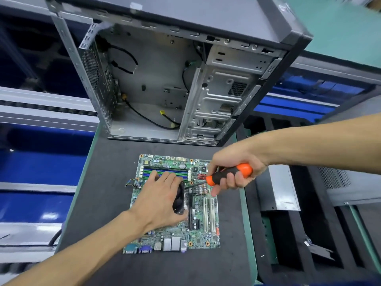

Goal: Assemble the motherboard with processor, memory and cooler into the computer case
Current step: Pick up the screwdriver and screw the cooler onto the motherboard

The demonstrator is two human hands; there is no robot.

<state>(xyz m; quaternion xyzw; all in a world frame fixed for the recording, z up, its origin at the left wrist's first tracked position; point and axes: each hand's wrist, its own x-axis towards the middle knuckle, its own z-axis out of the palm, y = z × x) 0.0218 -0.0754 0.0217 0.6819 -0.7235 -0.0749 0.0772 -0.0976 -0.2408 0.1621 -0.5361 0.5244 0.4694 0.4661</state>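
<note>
Left hand (162, 198): lies over the cooler (179, 201), fingers curled round its black fan frame, steadying it on the motherboard (203, 226).
Right hand (233, 172): wraps the orange-and-black handle of the screwdriver (224, 176), shaft slanting down-left to the cooler's far corner.
Motherboard: flat on the dark mat (103, 193), port row toward the person; memory sticks (165, 172) are seated just beyond the cooler.
Computer case (175, 79): stands open-sided behind the board, empty but for loose cables (board not yet inside).
Step, as I judge it: fastening the cooler's screws.
Doing it well: keep the tip square in the screw head, press the cooler level, tighten corners crosswise in small turns.
Risk: a slipped tip could gouge the heatsink (201, 189) or the nearby traces.
</note>
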